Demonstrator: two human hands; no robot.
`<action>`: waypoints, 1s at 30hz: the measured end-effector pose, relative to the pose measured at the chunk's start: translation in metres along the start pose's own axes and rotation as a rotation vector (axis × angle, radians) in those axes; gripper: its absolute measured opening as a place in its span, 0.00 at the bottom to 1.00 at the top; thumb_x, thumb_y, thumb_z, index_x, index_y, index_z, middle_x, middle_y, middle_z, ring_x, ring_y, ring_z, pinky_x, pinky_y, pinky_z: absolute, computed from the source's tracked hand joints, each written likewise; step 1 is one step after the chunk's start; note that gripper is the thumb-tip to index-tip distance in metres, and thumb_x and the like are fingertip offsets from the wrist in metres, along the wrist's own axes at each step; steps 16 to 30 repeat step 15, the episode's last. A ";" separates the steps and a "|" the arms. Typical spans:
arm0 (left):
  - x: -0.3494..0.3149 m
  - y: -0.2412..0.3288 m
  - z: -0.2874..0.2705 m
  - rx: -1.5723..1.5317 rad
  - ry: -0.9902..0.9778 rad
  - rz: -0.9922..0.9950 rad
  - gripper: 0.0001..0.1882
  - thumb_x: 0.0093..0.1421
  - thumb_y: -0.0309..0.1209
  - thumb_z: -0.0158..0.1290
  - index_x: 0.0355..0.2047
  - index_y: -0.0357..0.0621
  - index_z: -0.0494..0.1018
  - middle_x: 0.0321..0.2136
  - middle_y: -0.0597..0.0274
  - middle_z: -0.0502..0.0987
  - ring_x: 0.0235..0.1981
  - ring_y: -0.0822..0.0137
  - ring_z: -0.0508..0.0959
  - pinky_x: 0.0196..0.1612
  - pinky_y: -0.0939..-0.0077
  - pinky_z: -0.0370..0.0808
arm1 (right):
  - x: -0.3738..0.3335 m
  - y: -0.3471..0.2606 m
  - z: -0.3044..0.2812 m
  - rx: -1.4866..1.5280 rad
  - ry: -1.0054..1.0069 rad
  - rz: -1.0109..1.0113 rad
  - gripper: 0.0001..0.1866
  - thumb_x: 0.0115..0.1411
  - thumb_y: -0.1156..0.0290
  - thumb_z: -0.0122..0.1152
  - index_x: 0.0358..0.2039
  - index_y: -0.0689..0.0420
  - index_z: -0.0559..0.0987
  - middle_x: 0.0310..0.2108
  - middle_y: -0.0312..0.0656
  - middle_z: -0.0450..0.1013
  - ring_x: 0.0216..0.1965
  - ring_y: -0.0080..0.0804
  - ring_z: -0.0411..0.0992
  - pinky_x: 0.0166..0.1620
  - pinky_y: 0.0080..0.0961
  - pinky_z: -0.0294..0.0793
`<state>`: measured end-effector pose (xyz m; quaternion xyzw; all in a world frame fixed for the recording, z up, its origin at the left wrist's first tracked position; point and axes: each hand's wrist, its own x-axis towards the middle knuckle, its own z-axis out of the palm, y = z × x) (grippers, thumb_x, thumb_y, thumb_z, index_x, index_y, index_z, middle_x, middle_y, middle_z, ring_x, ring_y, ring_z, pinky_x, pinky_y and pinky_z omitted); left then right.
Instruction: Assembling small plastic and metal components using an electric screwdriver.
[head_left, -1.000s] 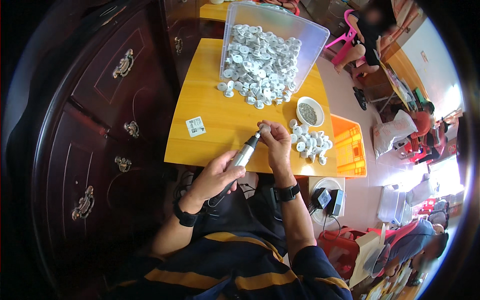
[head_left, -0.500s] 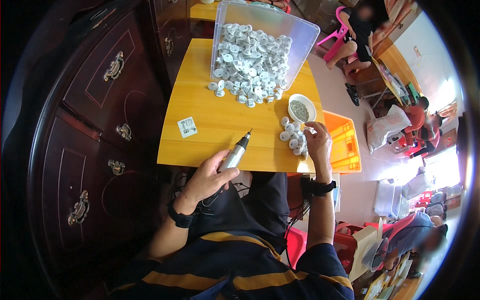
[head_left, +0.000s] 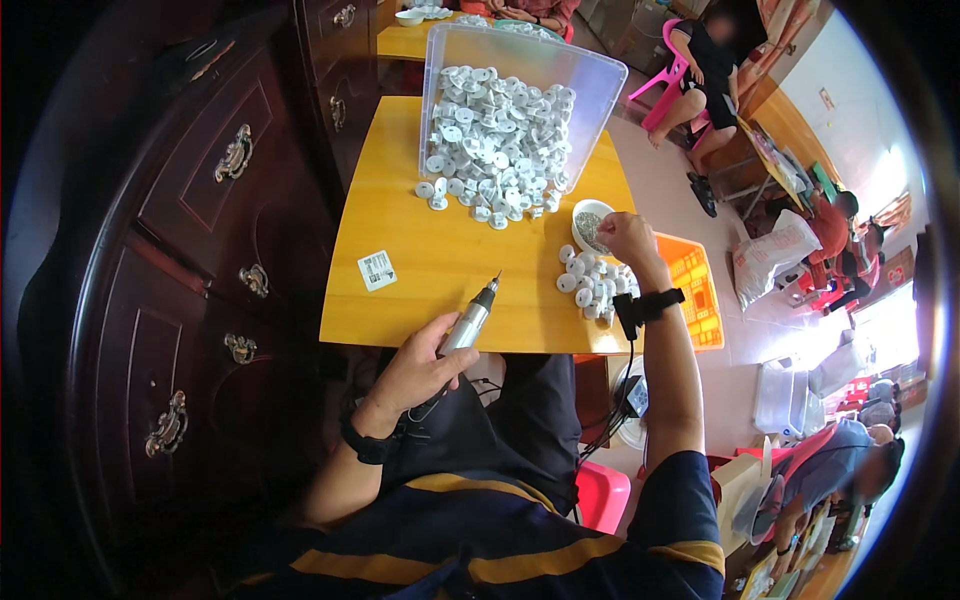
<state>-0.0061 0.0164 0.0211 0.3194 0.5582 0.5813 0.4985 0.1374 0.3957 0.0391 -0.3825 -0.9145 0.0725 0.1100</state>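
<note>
My left hand (head_left: 412, 368) is wrapped around a silver electric screwdriver (head_left: 466, 328) with a black nose. Its bit points up and away over the near part of the yellow table (head_left: 425, 312). My right hand (head_left: 628, 238) is at the right side of a white bowl (head_left: 583, 207) of small grey metal pieces that look like screws. Its fingers are bent together at the bowl's rim, and whatever they hold is hidden. Just below that hand lies a small heap of round white plastic parts (head_left: 590, 284).
A translucent plastic bin (head_left: 600, 105) lies tipped at the table's far side, many white plastic parts (head_left: 500, 140) spilling out. A small printed card (head_left: 377, 270) lies at left. An orange crate (head_left: 700, 300) stands right of the table, dark wooden drawers (head_left: 190, 200) left. People sit farther off.
My right hand has moved up from the heap of white parts to the bowl. The screwdriver stays in my left hand. The whole view has shifted slightly.
</note>
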 end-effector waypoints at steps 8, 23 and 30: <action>0.000 -0.001 0.000 0.020 0.023 -0.041 0.29 0.61 0.34 0.57 0.60 0.35 0.63 0.29 0.67 0.73 0.19 0.81 0.71 0.22 0.86 0.70 | 0.018 -0.002 0.025 -0.141 -0.140 0.116 0.10 0.48 0.65 0.62 0.31 0.51 0.84 0.33 0.49 0.80 0.37 0.48 0.79 0.43 0.42 0.78; -0.001 0.002 -0.002 0.040 -0.001 -0.060 0.32 0.62 0.33 0.56 0.63 0.33 0.60 0.34 0.65 0.71 0.22 0.80 0.72 0.25 0.87 0.72 | 0.017 -0.003 0.028 -0.005 -0.054 0.097 0.11 0.48 0.63 0.63 0.31 0.54 0.84 0.30 0.51 0.79 0.35 0.49 0.79 0.41 0.42 0.78; -0.001 0.002 -0.002 0.040 -0.001 -0.060 0.32 0.62 0.33 0.56 0.63 0.33 0.60 0.34 0.65 0.71 0.22 0.80 0.72 0.25 0.87 0.72 | 0.017 -0.003 0.028 -0.005 -0.054 0.097 0.11 0.48 0.63 0.63 0.31 0.54 0.84 0.30 0.51 0.79 0.35 0.49 0.79 0.41 0.42 0.78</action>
